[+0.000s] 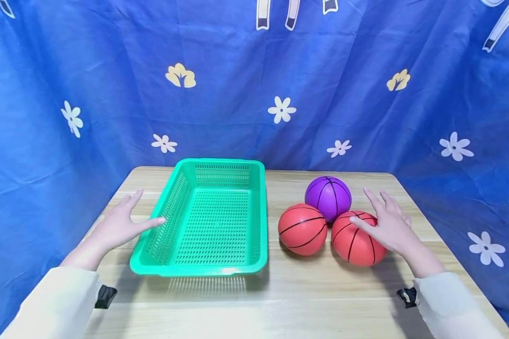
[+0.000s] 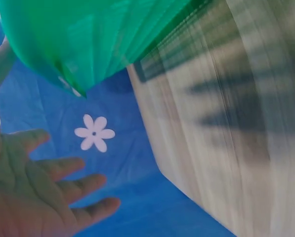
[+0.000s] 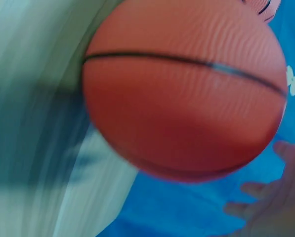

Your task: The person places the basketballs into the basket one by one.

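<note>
A green perforated plastic basket (image 1: 266, 226) stands on the left half of the table. My left hand (image 1: 119, 226) hovers at its left rim, fingers spread, holding nothing; the left wrist view shows that palm (image 2: 28, 192) beside the basket's wall (image 2: 98, 39). To the right are three small basketballs: a purple one (image 1: 327, 195) at the back, a red one (image 1: 301, 230) front left and another red one (image 1: 356, 245) front right. Over the right side of the front-right ball is my right hand (image 1: 392, 223), fingers extended. In the right wrist view that red ball (image 3: 187, 98) fills the middle, apart from the fingers (image 3: 256, 190).
The light wooden table (image 1: 322, 301) meets a blue curtain (image 1: 220, 108) with white flowers behind and at both sides. Each wrist carries a black strap piece, such as the one (image 1: 106, 296) at the left sleeve.
</note>
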The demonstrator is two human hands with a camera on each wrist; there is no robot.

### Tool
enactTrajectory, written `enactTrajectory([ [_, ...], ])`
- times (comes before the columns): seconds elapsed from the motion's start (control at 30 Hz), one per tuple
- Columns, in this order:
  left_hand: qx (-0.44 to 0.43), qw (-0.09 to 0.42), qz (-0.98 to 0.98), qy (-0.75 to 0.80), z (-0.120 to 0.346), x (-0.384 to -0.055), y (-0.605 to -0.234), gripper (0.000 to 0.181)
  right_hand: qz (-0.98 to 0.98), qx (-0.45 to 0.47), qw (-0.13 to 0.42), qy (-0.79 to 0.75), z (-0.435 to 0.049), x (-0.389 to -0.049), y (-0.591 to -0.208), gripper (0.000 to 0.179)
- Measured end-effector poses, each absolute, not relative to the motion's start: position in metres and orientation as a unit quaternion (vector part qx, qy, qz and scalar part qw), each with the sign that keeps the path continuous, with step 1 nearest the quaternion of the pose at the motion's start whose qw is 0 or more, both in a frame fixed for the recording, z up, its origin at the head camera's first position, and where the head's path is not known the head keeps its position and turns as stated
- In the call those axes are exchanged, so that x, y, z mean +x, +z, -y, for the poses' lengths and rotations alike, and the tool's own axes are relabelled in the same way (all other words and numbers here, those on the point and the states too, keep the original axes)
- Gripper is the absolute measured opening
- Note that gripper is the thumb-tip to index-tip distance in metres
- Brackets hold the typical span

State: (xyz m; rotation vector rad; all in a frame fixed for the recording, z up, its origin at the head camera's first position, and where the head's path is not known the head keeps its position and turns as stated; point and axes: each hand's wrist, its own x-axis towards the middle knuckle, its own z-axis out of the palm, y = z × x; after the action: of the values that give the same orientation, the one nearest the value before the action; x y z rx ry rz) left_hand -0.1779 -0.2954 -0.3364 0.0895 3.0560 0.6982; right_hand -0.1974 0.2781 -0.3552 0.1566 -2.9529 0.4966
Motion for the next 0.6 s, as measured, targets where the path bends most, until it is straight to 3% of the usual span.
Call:
enactTrajectory([
  [0.3,0.06,0.004,-0.958,0.281,0.309,-0.189,-0.34,0.099,0.967,0.104,0.02,0.23,-0.297,-0.199,-0.363,0.085],
  [0.6,0.054,0.089,-0.918,0.383,0.314,-0.193,-0.336,0.093,0.949,0.163,0.001,0.269,-0.307,-0.2,-0.363,0.087],
])
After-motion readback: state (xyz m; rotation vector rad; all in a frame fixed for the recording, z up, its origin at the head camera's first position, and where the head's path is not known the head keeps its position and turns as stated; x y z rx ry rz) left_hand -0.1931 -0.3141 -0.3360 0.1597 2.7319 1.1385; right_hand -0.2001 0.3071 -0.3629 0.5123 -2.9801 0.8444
